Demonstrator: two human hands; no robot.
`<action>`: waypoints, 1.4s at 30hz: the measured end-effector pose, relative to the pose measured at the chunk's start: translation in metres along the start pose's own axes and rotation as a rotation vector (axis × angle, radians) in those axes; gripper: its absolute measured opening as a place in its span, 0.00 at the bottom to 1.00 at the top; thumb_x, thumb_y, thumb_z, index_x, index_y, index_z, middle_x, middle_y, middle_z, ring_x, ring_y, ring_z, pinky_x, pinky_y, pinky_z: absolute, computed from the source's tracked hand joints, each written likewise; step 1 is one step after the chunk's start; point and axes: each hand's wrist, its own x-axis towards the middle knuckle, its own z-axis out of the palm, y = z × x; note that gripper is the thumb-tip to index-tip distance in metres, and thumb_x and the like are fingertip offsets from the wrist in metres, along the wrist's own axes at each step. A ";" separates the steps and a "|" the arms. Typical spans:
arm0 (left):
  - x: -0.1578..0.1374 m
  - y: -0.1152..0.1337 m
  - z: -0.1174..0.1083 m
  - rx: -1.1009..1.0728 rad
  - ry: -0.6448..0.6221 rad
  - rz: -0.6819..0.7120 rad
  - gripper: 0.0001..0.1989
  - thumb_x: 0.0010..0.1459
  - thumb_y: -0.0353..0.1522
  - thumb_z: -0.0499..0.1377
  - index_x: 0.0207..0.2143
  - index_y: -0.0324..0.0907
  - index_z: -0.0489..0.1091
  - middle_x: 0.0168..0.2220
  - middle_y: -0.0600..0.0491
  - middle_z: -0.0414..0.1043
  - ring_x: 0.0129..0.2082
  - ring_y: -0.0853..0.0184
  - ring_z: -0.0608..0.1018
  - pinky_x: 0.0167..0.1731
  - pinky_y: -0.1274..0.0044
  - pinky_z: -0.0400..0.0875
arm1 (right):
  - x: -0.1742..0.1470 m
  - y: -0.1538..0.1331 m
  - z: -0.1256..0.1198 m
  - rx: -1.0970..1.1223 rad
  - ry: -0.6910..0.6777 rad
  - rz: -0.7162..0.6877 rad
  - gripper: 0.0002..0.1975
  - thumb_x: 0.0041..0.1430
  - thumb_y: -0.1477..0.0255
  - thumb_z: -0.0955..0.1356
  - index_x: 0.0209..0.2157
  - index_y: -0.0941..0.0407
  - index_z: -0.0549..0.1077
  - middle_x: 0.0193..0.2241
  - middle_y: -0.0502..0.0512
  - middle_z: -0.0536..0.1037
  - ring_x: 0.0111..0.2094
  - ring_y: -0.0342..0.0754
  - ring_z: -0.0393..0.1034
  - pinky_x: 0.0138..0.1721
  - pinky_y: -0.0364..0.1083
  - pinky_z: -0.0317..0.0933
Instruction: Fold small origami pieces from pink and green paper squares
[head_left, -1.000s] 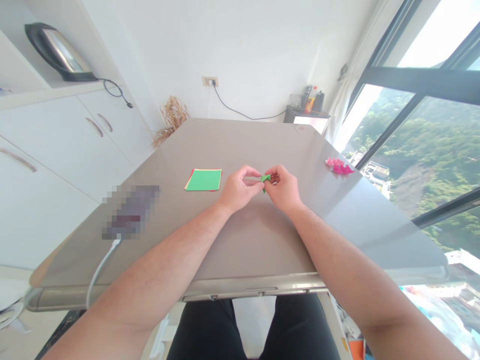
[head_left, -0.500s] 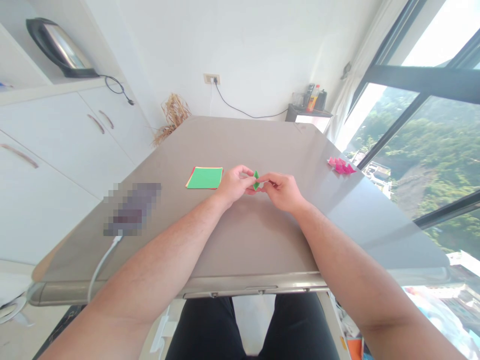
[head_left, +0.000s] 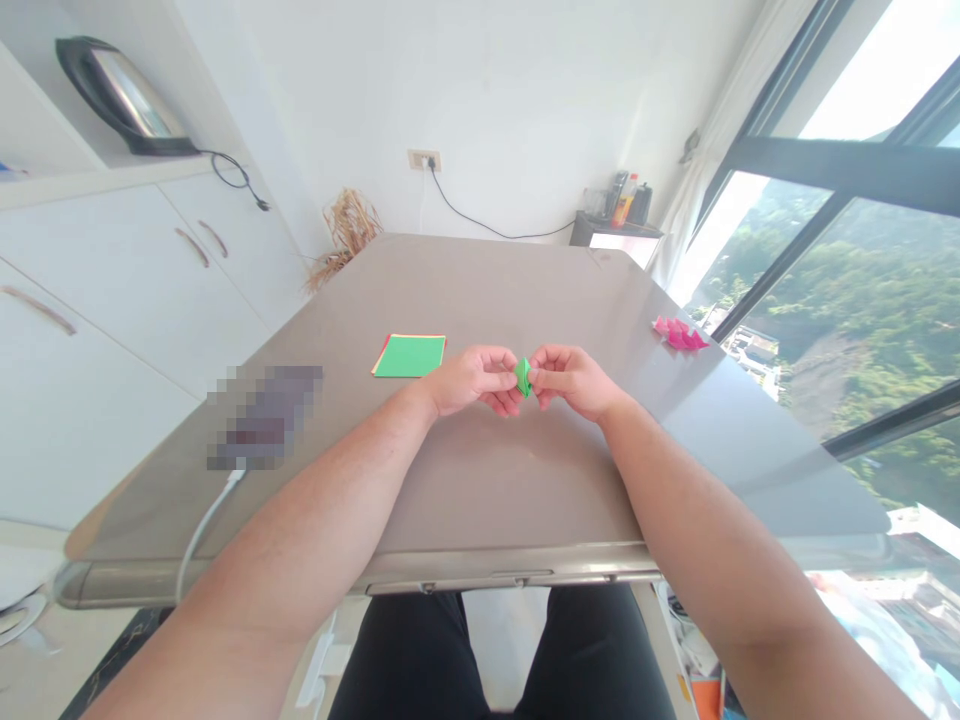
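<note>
A small folded green paper piece is held between both hands, a little above the table. My left hand pinches its left side between thumb and fingers. On its right side, my right hand grips it the same way. The fingertips hide part of the folds. Just left of my left hand lies a stack of square paper sheets, green on top with red and pale edges showing underneath.
Pink folded paper pieces lie near the right edge of the grey table. A blurred-out object with a white cable rests at the left. A window borders the right side.
Both hands have shifted slightly toward me and turned. The green paper piece now shows a broader face, with a hand gripping each side.
</note>
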 end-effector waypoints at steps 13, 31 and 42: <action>0.000 0.000 -0.001 -0.191 0.009 -0.031 0.18 0.46 0.42 0.72 0.29 0.41 0.71 0.20 0.54 0.71 0.16 0.71 0.72 0.17 0.78 0.66 | -0.005 -0.007 0.011 0.207 -0.113 0.099 0.19 0.44 0.60 0.79 0.29 0.55 0.71 0.14 0.42 0.70 0.13 0.40 0.60 0.16 0.42 0.61; -0.001 0.003 -0.003 -0.307 0.022 -0.002 0.15 0.47 0.38 0.72 0.27 0.38 0.71 0.17 0.55 0.66 0.14 0.76 0.65 0.15 0.82 0.58 | -0.002 -0.001 0.017 0.317 -0.120 0.025 0.15 0.49 0.63 0.77 0.32 0.56 0.73 0.12 0.40 0.65 0.11 0.38 0.53 0.14 0.41 0.55; -0.001 0.002 0.001 -0.281 -0.032 -0.013 0.13 0.48 0.38 0.70 0.28 0.38 0.72 0.17 0.54 0.66 0.14 0.75 0.65 0.16 0.81 0.57 | -0.003 -0.001 0.018 0.363 -0.138 0.057 0.14 0.50 0.63 0.76 0.29 0.54 0.68 0.12 0.40 0.65 0.12 0.38 0.53 0.14 0.40 0.54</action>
